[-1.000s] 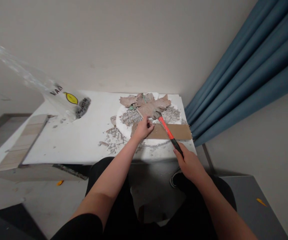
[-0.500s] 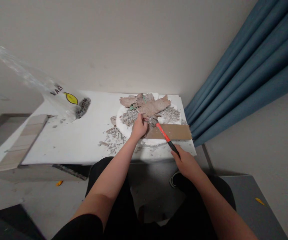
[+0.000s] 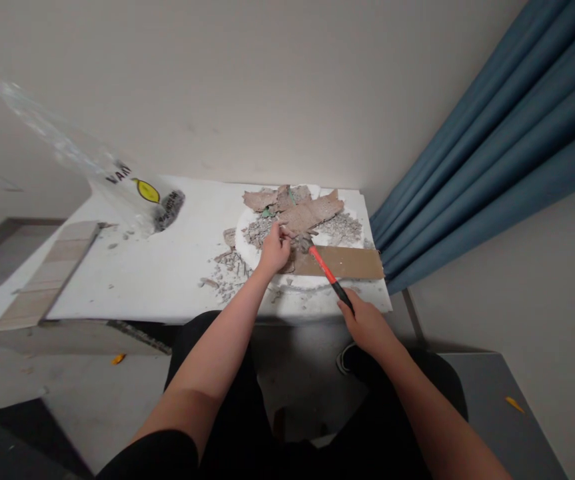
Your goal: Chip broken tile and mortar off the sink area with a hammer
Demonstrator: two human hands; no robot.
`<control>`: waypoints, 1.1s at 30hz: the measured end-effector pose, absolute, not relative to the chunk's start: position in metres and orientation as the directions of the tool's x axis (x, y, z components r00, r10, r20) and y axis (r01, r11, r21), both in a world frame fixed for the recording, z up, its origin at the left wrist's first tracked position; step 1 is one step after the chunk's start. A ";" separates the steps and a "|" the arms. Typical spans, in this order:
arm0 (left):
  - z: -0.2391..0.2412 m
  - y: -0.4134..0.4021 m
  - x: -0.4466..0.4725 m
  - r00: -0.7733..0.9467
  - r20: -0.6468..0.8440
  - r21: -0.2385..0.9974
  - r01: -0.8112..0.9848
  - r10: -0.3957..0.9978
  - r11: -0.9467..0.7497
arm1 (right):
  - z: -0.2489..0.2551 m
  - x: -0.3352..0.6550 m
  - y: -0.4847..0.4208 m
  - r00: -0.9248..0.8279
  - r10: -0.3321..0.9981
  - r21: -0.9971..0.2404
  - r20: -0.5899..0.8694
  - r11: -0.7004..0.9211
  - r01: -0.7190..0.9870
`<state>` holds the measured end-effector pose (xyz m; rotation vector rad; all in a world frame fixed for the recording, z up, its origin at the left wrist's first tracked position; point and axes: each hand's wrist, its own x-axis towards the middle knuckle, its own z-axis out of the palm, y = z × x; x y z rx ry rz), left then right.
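Note:
My right hand is wrapped round the black grip of a hammer with a red handle. The hammer's head rests low over a brown board. Just left of the head, my left hand has its fingers bent together above the board's left end; what they pinch, if anything, is too small to make out. Behind both hands, torn brown sheets lie across a round white piece strewn with grey rubble.
A clear plastic bag with dark grey contents stands on the white table. A cardboard strip lies at the table's left, loose crumbs near its middle. A blue curtain hangs at the right.
The view has shifted slightly. My left hand has moved a little up and left, while the hammer in my right hand stays near the board with its head slightly lower.

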<state>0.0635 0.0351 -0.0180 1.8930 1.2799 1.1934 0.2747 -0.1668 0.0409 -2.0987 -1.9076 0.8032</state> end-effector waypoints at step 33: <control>-0.051 -0.018 -0.070 0.283 -0.242 0.030 0.958 0.928 -0.284 | 0.026 0.312 -0.161 0.138 0.977 -0.779 -0.160 -0.211 0.591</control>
